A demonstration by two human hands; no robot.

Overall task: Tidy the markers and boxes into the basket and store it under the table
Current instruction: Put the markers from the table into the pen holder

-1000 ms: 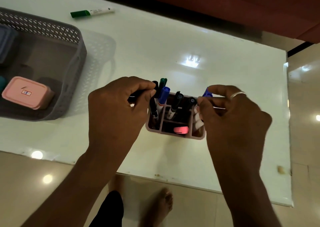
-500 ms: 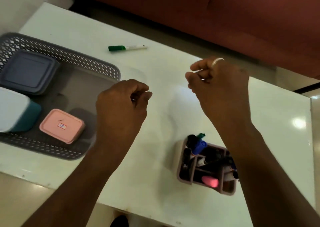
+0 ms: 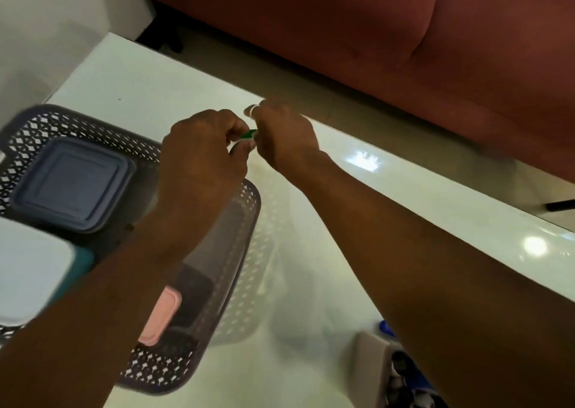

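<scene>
We judge the green marker, pinched in the curled grip of both left hand and right hand at two o'clock of the basket, light, stiff and slick: best held mid-barrel.

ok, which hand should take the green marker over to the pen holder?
Right, probably. The left hand and right hand both pinch the green marker; the pen holder sits lower right, beside the right forearm. The left arm lies over the basket and would have to cross the right.
</scene>
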